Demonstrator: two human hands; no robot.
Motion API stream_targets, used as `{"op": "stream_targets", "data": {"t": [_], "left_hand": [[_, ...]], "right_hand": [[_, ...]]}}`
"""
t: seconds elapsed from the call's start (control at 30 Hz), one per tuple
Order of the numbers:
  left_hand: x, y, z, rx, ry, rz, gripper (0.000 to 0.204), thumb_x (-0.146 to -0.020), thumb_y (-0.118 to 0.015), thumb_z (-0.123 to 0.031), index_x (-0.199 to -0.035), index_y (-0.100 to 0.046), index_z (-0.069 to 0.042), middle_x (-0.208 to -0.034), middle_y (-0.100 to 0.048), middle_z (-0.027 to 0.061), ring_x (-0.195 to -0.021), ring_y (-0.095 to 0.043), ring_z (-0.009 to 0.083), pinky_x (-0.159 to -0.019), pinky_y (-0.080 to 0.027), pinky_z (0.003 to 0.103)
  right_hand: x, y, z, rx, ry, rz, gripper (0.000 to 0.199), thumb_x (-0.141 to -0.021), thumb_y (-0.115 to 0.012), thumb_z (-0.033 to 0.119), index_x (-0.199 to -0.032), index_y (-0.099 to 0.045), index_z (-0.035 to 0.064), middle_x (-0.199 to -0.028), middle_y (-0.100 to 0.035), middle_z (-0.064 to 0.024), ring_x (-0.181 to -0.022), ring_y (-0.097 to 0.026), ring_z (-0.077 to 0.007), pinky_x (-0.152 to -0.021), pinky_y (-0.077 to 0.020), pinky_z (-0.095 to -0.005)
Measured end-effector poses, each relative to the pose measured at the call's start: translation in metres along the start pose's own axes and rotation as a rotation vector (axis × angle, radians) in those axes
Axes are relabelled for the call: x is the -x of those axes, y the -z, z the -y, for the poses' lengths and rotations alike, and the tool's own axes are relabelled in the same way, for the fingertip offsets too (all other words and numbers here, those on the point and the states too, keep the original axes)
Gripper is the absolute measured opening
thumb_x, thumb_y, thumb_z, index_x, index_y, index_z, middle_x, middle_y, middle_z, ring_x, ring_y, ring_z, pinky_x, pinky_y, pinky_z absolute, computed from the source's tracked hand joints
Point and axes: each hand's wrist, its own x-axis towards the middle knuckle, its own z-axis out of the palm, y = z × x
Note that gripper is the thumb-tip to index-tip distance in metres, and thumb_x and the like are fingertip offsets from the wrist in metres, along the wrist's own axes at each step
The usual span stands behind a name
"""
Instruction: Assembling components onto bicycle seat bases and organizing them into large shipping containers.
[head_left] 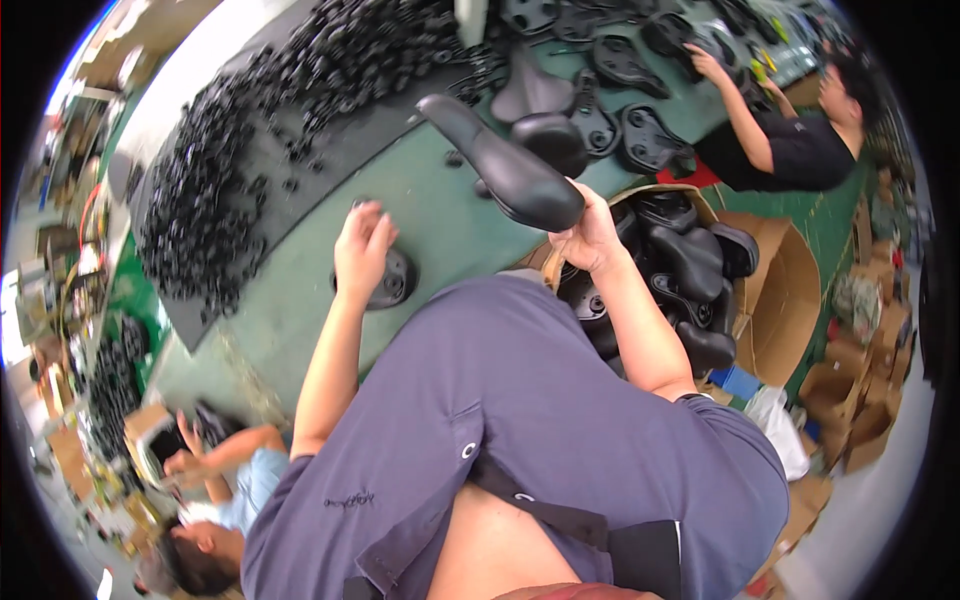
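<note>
Right hand (590, 235) gripped a saddle (500, 170) over the tabletop (290, 305)

From where I stood, the black saddle was up in the air above the near edge of the tabletop, its wide end toward the wearer and its nose slanting up and away toward the far edge. The right hand was closed on that wide end.

The left hand (362, 245) was near the same edge, further left, fingers bent together and pointing toward the far edge. Whether it pinched some small piece at the fingertips I couldn't tell. Just beside it, partly hidden by it, a rounded black part (398, 280) lay on the tabletop.

Along the far edge ran a dark mat (345, 165), with a long heap of small black parts (225, 180) spilled across it. Toward the right end, more saddles and black saddle bases (650, 140) lay close together, some with their undersides up. A co-worker (800, 150) in a black top stood at that end, one hand reaching in among them.

Right up by the near edge, on the right, a carton (775, 290) was piled with black saddles. Off the left end, a second co-worker (255, 480) in light blue had both hands raised.
</note>
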Motion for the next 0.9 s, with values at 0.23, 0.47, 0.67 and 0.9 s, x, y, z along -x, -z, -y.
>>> {"op": "stream_targets", "data": {"t": [0.23,0.47,0.67,0.9], "left_hand": [[0.030,0.051,0.095,-1.237,-0.131,0.262,0.061,-0.082,-0.084,-0.027,-0.133,-0.061,-0.002,-0.141,-0.059,0.0226,-0.136,-0.051,0.0448,-0.116,-0.043,0.052],[0.058,0.032,0.092,-1.273,0.311,0.317,0.063,-0.085,-0.081,-0.028,-0.131,-0.057,0.006,-0.164,-0.036,0.0302,-0.147,-0.042,0.0477,-0.117,-0.044,0.051],[0.054,0.021,0.084,-1.280,0.345,0.262,0.058,-0.086,-0.079,-0.027,-0.128,-0.059,0.007,-0.164,-0.035,0.0306,-0.143,-0.047,0.0467,-0.114,-0.047,0.050],[0.050,0.021,0.079,-1.232,0.409,0.271,0.056,-0.084,-0.079,-0.027,-0.129,-0.068,0.005,-0.165,-0.036,0.0315,-0.144,-0.049,0.0446,-0.118,-0.044,0.046]], "right_hand": [[0.031,0.038,0.111,-0.009,0.570,-0.148,0.031,-0.106,-0.060,0.033,-0.126,-0.067,0.0102,-0.110,-0.076,-0.0061,-0.089,-0.073,-0.0208,-0.060,-0.0543,-0.0327],[0.023,0.085,0.185,-0.095,0.915,-0.323,0.029,-0.103,-0.070,0.031,-0.117,-0.066,0.0059,-0.106,-0.073,-0.0128,-0.082,-0.071,-0.0293,-0.064,-0.0574,-0.0394],[0.011,0.140,0.264,-0.054,1.075,-0.410,0.025,-0.105,-0.068,0.025,-0.124,-0.062,0.0100,-0.108,-0.072,-0.0127,-0.085,-0.072,-0.0319,-0.066,-0.0604,-0.0451],[-0.013,0.171,0.332,-0.185,1.106,-0.429,0.029,-0.105,-0.067,0.026,-0.128,-0.060,0.0089,-0.113,-0.071,-0.0130,-0.088,-0.072,-0.0338,-0.068,-0.0610,-0.0468]]}}
